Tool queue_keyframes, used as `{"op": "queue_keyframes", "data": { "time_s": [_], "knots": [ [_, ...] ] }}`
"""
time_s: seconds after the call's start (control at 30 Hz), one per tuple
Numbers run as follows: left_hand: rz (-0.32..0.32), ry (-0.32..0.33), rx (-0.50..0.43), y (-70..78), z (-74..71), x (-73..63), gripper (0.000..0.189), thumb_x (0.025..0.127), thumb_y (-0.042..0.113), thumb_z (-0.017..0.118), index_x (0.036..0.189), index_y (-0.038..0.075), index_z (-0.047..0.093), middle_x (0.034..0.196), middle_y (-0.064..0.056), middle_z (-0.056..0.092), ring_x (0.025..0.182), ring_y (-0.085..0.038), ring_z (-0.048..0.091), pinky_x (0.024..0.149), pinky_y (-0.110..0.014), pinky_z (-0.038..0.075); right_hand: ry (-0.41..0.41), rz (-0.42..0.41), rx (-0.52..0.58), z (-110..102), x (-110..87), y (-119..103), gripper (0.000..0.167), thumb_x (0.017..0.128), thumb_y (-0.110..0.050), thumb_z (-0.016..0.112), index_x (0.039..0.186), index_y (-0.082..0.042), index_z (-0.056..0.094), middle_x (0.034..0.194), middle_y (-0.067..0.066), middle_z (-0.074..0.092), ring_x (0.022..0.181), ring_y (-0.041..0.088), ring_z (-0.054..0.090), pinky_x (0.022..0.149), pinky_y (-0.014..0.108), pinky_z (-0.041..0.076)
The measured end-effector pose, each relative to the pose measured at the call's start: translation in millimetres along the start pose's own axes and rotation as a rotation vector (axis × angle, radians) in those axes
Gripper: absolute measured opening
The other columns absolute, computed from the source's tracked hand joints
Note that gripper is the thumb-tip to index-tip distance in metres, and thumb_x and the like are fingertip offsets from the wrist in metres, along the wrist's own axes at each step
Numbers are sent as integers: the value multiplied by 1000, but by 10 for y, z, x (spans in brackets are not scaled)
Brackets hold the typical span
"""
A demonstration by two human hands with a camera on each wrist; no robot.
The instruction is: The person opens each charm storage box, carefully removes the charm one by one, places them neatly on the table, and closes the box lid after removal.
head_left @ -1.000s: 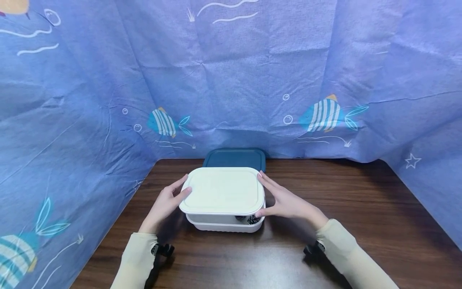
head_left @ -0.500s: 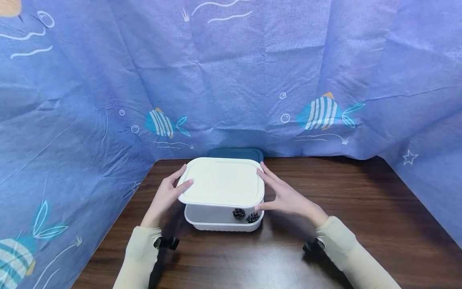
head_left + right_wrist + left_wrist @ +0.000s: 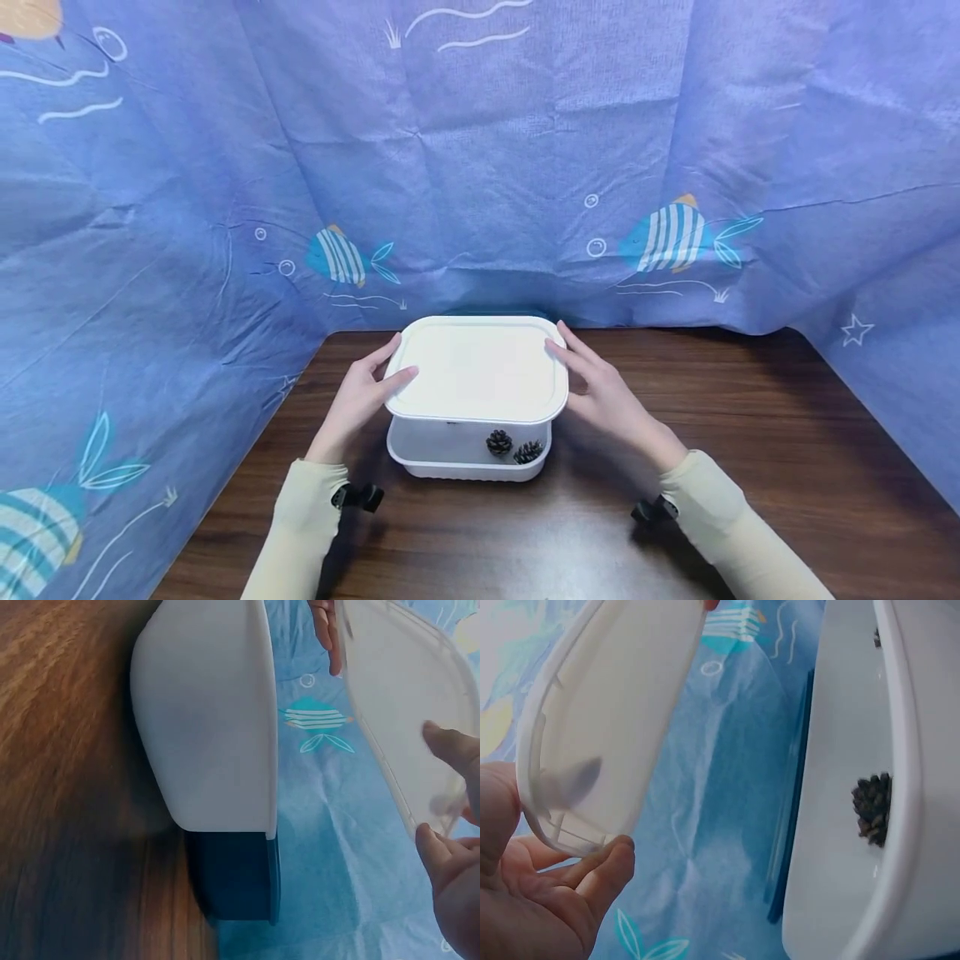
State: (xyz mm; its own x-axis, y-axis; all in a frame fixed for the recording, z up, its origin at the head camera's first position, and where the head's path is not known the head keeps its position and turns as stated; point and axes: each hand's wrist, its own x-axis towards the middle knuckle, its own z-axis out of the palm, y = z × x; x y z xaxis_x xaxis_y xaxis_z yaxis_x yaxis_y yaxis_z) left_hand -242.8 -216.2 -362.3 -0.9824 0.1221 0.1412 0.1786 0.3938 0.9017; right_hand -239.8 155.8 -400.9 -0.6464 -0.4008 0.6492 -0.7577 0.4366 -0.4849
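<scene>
A white rectangular lid (image 3: 476,371) is held raised over a white plastic box (image 3: 450,446), covering its rear part in the head view. My left hand (image 3: 360,404) grips the lid's left end, thumb on top and fingers under the rim, as the left wrist view shows. At the other end my right hand (image 3: 611,404) grips the lid's right edge. Two dark pine cones lie inside the box near its front right: one pine cone (image 3: 498,442) and a second pine cone (image 3: 528,452). A further small dark bit (image 3: 877,637) shows in the box in the left wrist view.
Behind the white box stands a dark blue box (image 3: 236,877), mostly hidden by the lid in the head view. Both boxes are on a dark wooden table (image 3: 712,433). A blue cloth (image 3: 480,167) with fish prints hangs behind and at the sides.
Both hands have raised the lid and moved it back, lately also a little rightward. More of the white box's inside shows, with both pine cones in plain view. The blue box is now almost covered.
</scene>
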Motion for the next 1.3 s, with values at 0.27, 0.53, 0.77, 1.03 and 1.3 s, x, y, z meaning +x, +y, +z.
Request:
{"op": "queue_keyframes", "data": {
  "time_s": [0.27, 0.53, 0.77, 1.03, 1.3],
  "knots": [
    [88, -54, 104, 135, 109, -87, 73, 98, 41, 66, 156, 7, 36, 163, -7, 28, 152, -20, 19, 120, -46, 22, 184, -25, -31, -59, 36, -4, 54, 74, 4, 86, 124, -6, 70, 149, 21, 49, 132, 41, 51, 103, 11, 35],
    [109, -161, 151, 260, 243, -191, 62, 102, 46, 57, 156, 21, 40, 169, -2, 8, 154, -27, 9, 118, -60, 18, 282, -23, -19, -100, 46, -14, 47, 71, 10, 86, 112, -7, 73, 145, 19, 54, 131, 38, 54, 105, 14, 37],
    [244, -285, 205, 333, 303, -224, 62, 104, 47, 51, 156, 14, 41, 168, -6, 12, 154, -29, 0, 117, -65, 13, 424, 5, 27, -148, 79, -35, 38, 76, 18, 78, 102, -9, 72, 137, 15, 62, 126, 35, 58, 100, 15, 43],
    [334, -325, 218, 378, 312, -307, 70, 89, 48, 74, 151, 24, 50, 164, 1, 29, 154, -26, 11, 114, -67, 21, 480, 16, 39, -205, 105, -88, 38, 77, 23, 74, 97, -10, 72, 129, 14, 68, 121, 34, 62, 98, 16, 45],
    [466, -147, 238, 422, 414, -330, 46, 90, 12, 77, 134, 23, 68, 141, 8, 60, 138, -15, 47, 110, -46, 41, 499, 5, 61, -222, 140, -130, 40, 76, 23, 74, 100, -8, 71, 128, 14, 68, 121, 33, 62, 99, 17, 45]
  ]
}}
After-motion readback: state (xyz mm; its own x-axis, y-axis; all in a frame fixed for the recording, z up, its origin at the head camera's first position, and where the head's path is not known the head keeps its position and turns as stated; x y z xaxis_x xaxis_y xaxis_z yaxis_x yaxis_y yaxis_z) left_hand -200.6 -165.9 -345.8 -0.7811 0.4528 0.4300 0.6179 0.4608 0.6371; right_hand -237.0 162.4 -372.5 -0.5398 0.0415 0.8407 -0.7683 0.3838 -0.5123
